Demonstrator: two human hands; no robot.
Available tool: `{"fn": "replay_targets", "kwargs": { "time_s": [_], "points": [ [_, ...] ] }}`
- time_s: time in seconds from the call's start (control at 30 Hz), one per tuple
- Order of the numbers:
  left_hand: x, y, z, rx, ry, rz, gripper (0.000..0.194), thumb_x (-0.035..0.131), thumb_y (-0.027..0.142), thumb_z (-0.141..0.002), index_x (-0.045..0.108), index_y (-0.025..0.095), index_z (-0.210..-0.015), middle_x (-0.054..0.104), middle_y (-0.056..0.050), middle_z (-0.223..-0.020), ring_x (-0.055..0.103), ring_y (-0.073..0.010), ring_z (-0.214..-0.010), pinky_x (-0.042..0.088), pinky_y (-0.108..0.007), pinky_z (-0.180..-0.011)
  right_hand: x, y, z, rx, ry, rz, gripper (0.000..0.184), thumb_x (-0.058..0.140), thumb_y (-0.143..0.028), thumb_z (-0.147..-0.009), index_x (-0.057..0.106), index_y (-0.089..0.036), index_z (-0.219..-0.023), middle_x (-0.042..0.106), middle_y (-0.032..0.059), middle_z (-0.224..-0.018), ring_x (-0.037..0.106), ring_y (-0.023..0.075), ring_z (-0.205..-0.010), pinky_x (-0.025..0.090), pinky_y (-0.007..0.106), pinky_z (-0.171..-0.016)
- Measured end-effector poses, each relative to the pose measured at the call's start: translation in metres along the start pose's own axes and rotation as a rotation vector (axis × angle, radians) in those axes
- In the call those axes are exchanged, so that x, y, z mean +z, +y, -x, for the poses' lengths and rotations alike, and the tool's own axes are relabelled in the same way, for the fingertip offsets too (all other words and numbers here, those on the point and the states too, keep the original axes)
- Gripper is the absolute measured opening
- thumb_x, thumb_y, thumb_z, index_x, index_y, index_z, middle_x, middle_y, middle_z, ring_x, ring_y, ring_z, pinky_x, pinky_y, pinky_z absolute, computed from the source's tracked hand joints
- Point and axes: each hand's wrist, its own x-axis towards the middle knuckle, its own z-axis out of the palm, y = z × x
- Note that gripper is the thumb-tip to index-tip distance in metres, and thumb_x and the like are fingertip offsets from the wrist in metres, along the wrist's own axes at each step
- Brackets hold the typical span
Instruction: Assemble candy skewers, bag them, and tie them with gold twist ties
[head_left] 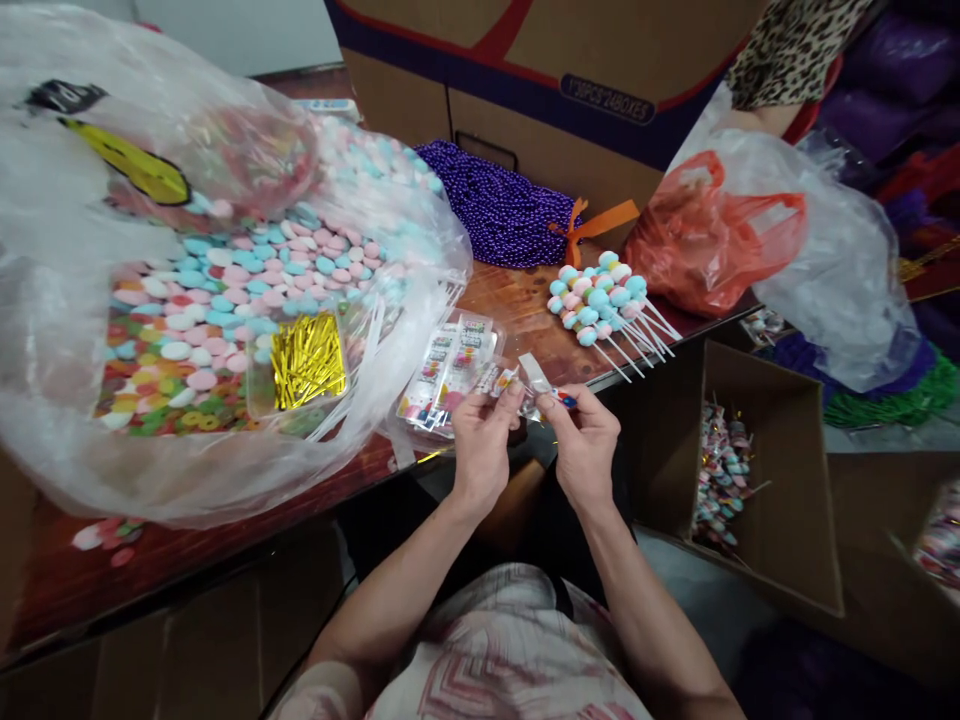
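My left hand [480,440] and right hand [583,445] pinch a small clear wrapper [534,385] at the table's [525,320] near edge; I judge I'm opening it, needing a candy stick next. Beyond it lie finished sticks [600,298], then purple beads [499,205].

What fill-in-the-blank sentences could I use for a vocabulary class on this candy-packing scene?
1. Both hands hold a small clear ____ at the table edge.
2. The gold twist ties lie inside a large plastic ____ of candies.
3. The skewers of pastel candies lie in front of a heap of ____ beads.
4. The open ____ by the right hand holds wrapped candy sticks.

Missing words: bag; bag; purple; box
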Motion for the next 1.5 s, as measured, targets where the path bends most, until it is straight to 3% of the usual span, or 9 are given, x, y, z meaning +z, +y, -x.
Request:
{"fn": "replay_targets", "kwargs": {
  "time_s": [0.27,0.37,0.63,0.93,1.03,1.17,1.27,1.37,1.5],
  "points": [
    [-0.003,0.01,0.002,-0.002,-0.047,0.042,0.041,0.085,0.048,-0.072,0.058,0.017,-0.069,0.052,0.006,-0.06,0.045,-0.0052,-0.051,0.038,-0.019,-0.05,0.0,0.002,-0.005,0.0,-0.059,-0.041,0.03,0.07,-0.039,-0.087,0.062,-0.018,-0.067,0.054,-0.0047,-0.061,0.047,0.0096,-0.059,0.039,0.024,-0.059],
    [-0.005,0.013,-0.001,0.004,-0.003,0.04,0.042,0.09,0.042,-0.066,0.056,0.017,-0.065,0.051,0.007,-0.058,0.044,-0.0041,-0.05,0.038,-0.018,-0.05,-0.003,0.004,-0.007,0.015,-0.083,-0.043,0.023,0.076,-0.037,-0.081,0.065,-0.018,-0.074,0.057,-0.0045,-0.066,0.048,0.0097,-0.062,0.041,0.023,-0.062],
    [-0.002,0.015,-0.006,0.005,0.028,0.121,0.044,0.091,0.046,-0.064,0.058,0.016,-0.069,0.052,0.007,-0.064,0.043,-0.0027,-0.05,0.037,-0.017,-0.047,0.005,0.009,-0.014,0.047,-0.006,-0.054,0.049,0.067,-0.054,-0.086,0.048,-0.019,-0.058,0.04,-0.0049,-0.056,0.033,0.0081,-0.052,0.027,0.023,-0.045],
    [0.006,0.021,-0.018,0.007,0.084,0.147,0.04,0.095,0.035,-0.057,0.062,0.016,-0.07,0.057,0.006,-0.063,0.042,-0.0022,-0.049,0.037,-0.017,-0.047,0.007,-0.001,-0.028,-0.081,0.002,0.101,0.056,0.059,-0.061,-0.089,0.037,-0.021,-0.056,0.033,-0.0044,-0.056,0.028,0.0087,-0.054,0.027,0.025,-0.05],
    [0.01,0.02,-0.024,0.06,0.114,0.169,0.041,0.094,0.039,-0.059,0.062,0.017,-0.069,0.057,0.006,-0.065,0.044,-0.0026,-0.051,0.038,-0.017,-0.048,0.007,0.0,-0.043,-0.103,0.032,0.147,0.054,0.054,-0.056,-0.094,0.039,-0.021,-0.056,0.036,-0.0043,-0.054,0.031,0.0094,-0.052,0.028,0.026,-0.052],
    [0.003,0.027,-0.039,0.017,0.161,0.244,0.041,0.095,0.038,-0.057,0.063,0.017,-0.072,0.059,0.006,-0.067,0.05,-0.0037,-0.054,0.041,-0.017,-0.051,-0.013,-0.009,-0.083,-0.337,0.179,0.548,0.045,0.046,-0.042,-0.101,0.049,-0.021,-0.061,0.049,-0.0011,-0.057,0.039,0.0127,-0.056,0.032,0.029,-0.061],
    [-0.005,0.031,-0.049,-0.061,0.163,0.263,0.035,0.093,0.035,-0.064,0.065,0.017,-0.075,0.064,0.004,-0.069,0.057,-0.0057,-0.059,0.046,-0.019,-0.058,-0.037,-0.017,-0.118,-0.395,0.208,0.691,0.02,0.071,-0.03,-0.086,0.06,-0.02,-0.072,0.059,0.0051,-0.078,0.04,0.0161,-0.072,0.026,0.033,-0.07],
    [-0.01,0.032,-0.055,-0.103,0.171,0.294,0.031,0.09,0.035,-0.068,0.066,0.016,-0.078,0.067,0.002,-0.072,0.062,-0.0074,-0.064,0.049,-0.021,-0.064,-0.052,-0.016,-0.143,-0.411,0.204,0.901,0.02,0.08,-0.013,-0.072,0.06,-0.019,-0.069,0.049,0.0022,-0.072,0.029,0.0151,-0.069,0.015,0.036,-0.069],
    [-0.013,0.031,-0.059,-0.085,0.196,0.298,0.032,0.09,0.036,-0.068,0.066,0.017,-0.079,0.069,0.002,-0.074,0.065,-0.0086,-0.066,0.05,-0.022,-0.066,-0.058,-0.004,-0.152,-0.419,0.178,0.939,0.03,0.074,-0.004,-0.073,0.052,-0.019,-0.058,0.033,-0.0045,-0.063,0.015,0.0116,-0.063,0.01,0.038,-0.069]
  ]
}}
